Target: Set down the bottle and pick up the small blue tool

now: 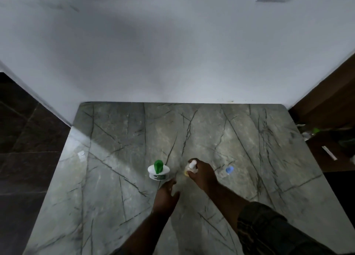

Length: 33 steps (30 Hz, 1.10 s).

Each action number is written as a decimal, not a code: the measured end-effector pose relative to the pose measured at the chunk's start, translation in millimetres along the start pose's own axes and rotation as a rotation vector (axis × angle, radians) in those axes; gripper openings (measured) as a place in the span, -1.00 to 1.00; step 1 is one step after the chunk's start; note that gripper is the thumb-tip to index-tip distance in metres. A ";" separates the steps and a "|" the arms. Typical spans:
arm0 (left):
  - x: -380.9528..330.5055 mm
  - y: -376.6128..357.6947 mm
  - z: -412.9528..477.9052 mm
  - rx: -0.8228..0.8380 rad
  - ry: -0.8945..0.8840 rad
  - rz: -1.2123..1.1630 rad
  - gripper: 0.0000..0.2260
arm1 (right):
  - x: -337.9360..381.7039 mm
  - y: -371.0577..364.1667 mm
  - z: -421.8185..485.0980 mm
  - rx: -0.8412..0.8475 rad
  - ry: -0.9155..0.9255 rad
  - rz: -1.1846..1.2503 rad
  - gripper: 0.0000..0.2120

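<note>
- Pump bottle [190,170], small with a yellowish body and a white pump head, stands on the marble table [119,178] just right of the middle, near the front half of the top.
- Its long axis runs upright, seen almost from above; the white pump head is at the top, tipped a little toward the far edge. Which way the nozzle points cannot be told.
- Right hand [203,175] is wrapped round the bottle, fingers curled about its body from the right side and a fingertip up at the pump head.
- Left hand [166,194] hovers just below and left of the bottle, fingers loosely extended and holding nothing; its fingertips reach up close to the white jar.
- White jar [158,171] with a green upright cap stands just left of the pump bottle, apart from it.
- Clear bottle [226,171] with a blue cap lies on its side just right of the right hand, cap pointing up and to the right.
- Grey wall [172,43] rises behind the table; dark floor tiles [28,139] lie to the left.
</note>
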<state>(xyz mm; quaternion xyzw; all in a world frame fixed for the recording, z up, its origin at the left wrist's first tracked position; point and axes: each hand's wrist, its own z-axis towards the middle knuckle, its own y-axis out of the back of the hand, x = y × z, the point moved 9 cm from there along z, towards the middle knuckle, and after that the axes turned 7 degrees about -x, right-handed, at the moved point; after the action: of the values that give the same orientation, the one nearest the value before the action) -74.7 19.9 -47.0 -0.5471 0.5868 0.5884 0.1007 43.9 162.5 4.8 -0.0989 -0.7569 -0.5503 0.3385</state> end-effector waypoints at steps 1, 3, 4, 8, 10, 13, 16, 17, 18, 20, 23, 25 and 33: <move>6.1 1.2 -0.4 0.001 0.025 0.005 -0.52 | -1.7 -1.8 0.8 0.009 0.009 -0.004 -0.61; 14.9 4.8 -0.7 -0.007 0.056 0.011 -0.54 | -4.1 -7.2 1.7 0.024 0.030 -0.025 -0.62; 16.9 6.1 -0.6 -0.011 0.057 0.014 -0.55 | -5.1 -9.3 2.1 0.026 0.042 -0.033 -0.63; 21.7 9.5 1.7 -0.009 0.063 0.020 -0.58 | -6.4 -14.1 4.2 0.034 0.073 -0.041 -0.59; 24.4 9.4 2.7 -0.005 0.075 0.013 -0.59 | -6.7 -15.7 6.4 0.036 0.068 -0.052 -0.59; 28.2 7.7 2.5 0.003 0.089 0.012 -0.58 | -8.4 -21.0 6.3 0.060 0.062 -0.073 -0.56; 26.7 7.6 3.9 0.008 0.085 0.018 -0.59 | -13.7 -22.0 3.5 0.066 0.048 -0.052 -0.39; 26.0 7.6 4.2 0.012 0.082 0.022 -0.60 | -16.8 -21.0 1.9 0.061 0.027 -0.043 -0.28; 25.7 8.3 3.5 0.014 0.083 0.023 -0.61 | -19.4 -18.6 -0.1 0.049 0.004 -0.034 -0.20; 26.8 10.7 1.7 0.013 0.093 0.041 -0.63 | -16.6 -8.2 -4.9 -0.008 -0.008 -0.001 -0.20; 22.9 6.6 -1.6 0.016 0.089 0.070 -0.64 | -1.5 33.7 -13.2 -0.238 0.122 -0.057 -0.58; 10.9 -3.1 -3.9 0.037 0.078 0.057 -0.65 | 3.4 69.9 -17.0 -0.402 0.181 -0.148 -0.71; -45.9 -60.0 -7.2 0.146 -0.006 0.040 -0.66 | -70.7 100.8 -12.9 -0.219 -0.096 -0.208 -0.54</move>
<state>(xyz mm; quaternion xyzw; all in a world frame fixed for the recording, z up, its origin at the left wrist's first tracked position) -7.8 55.6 -44.8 -0.5248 0.6387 0.5475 0.1302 154.9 204.5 40.2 -0.0825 -0.7139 -0.6561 0.2305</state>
